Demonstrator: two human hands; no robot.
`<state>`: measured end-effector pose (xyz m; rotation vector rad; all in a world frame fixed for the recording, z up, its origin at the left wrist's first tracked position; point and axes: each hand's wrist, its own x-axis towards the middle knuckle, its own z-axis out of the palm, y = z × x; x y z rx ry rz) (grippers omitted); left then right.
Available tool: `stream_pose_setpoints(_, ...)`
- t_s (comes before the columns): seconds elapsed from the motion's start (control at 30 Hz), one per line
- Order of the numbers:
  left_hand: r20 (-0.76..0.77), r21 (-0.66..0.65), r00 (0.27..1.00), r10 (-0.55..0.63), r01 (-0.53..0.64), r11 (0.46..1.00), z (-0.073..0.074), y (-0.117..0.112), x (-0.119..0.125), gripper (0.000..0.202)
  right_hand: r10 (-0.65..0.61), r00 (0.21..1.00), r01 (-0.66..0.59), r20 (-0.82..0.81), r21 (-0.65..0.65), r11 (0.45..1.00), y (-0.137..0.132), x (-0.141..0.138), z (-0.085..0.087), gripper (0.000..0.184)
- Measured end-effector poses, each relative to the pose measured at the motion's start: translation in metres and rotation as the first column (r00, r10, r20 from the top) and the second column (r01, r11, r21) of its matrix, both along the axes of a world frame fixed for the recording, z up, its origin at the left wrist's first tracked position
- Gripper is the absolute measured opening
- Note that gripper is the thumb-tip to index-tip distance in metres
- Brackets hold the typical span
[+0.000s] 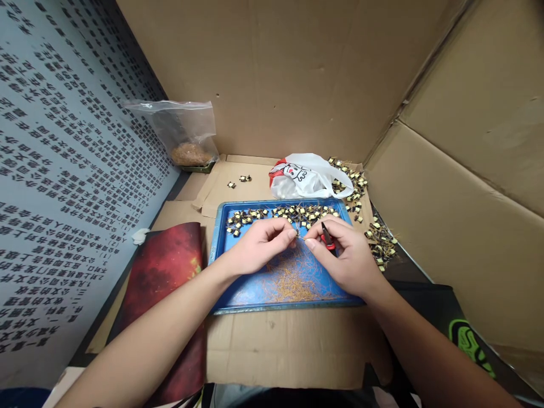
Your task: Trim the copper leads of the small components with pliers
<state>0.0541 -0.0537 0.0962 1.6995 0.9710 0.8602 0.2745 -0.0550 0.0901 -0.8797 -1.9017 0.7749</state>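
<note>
Over the blue tray (242, 309), my left hand (266, 243) is closed in a pinch on a small wired coil (296, 233), mostly hidden by the fingers. Facing it, my right hand (344, 255) keeps small red-handled cutters (328, 238) tucked in the palm, their dark tip pointing up. Its thumb and index finger meet at the coil's thin wires, close to the left fingertips. Behind both hands, several yellow-and-black coils (250, 215) with copper-coloured leads lie along the tray's far side. Loose wire clippings (293, 283) are scattered on the tray's near part.
A white plastic bag (310, 175) sits behind the tray. More coils (382, 243) are heaped at right. A clear bag (191, 136) of wire bits stands back left. A red patterned mat (165, 272) lies at left. Cardboard walls (297, 73) enclose the back and right.
</note>
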Motion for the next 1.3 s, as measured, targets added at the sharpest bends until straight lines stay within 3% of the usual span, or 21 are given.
stream_pose_setpoints(0.17, -0.061, -0.018, 0.998, -0.017, 0.016, 1.000, -0.001, 0.000, 0.000, 0.045, 0.004, 1.000, -0.004, 0.008, 0.011, 1.000, -0.003, -0.001, -0.001, 0.012)
stream_pose_setpoints(0.33, -0.026, -0.011, 0.997, -0.077, 0.077, 0.997, -0.001, 0.000, -0.001, 0.043, -0.041, 0.999, 0.040, -0.015, -0.036, 0.999, 0.000, -0.001, -0.003, 0.015)
stream_pose_setpoints(0.47, 0.027, -0.015, 0.999, -0.039, 0.039, 0.999, 0.000, 0.001, -0.001, 0.042, 0.004, 1.000, -0.006, -0.023, -0.095, 0.995, 0.002, 0.000, -0.002, 0.017)
stream_pose_setpoints(0.63, -0.030, -0.012, 0.999, -0.025, 0.024, 1.000, 0.001, 0.001, -0.001, 0.045, 0.040, 0.993, -0.057, -0.111, -0.152, 0.987, 0.000, -0.001, 0.002, 0.020)
stream_pose_setpoints(0.73, -0.038, -0.003, 0.999, -0.024, 0.024, 1.000, 0.000, 0.000, -0.001, 0.044, 0.041, 0.972, -0.109, -0.233, -0.286, 0.952, 0.001, 0.000, -0.003, 0.019)
stream_pose_setpoints(0.83, 0.007, 0.021, 1.000, -0.023, 0.023, 1.000, 0.000, 0.000, -0.001, 0.043, -0.002, 0.930, -0.174, -0.369, -0.443, 0.880, 0.004, 0.003, -0.012, 0.021)
stream_pose_setpoints(0.93, 0.042, 0.028, 0.999, -0.012, 0.011, 1.000, -0.001, 0.000, 0.000, 0.041, 0.002, 0.905, -0.240, -0.426, -0.506, 0.829, 0.006, 0.004, -0.015, 0.024)
stream_pose_setpoints(1.13, 0.042, 0.028, 0.999, 0.011, -0.012, 1.000, 0.000, 0.000, 0.001, 0.042, -0.019, 0.941, -0.128, -0.337, -0.408, 0.904, 0.003, -0.004, -0.003, 0.019)
stream_pose_setpoints(1.3, 0.035, 0.034, 0.999, 0.030, -0.032, 0.999, -0.003, 0.000, 0.000, 0.043, -0.038, 0.954, -0.074, -0.297, -0.357, 0.931, 0.003, -0.005, 0.000, 0.017)
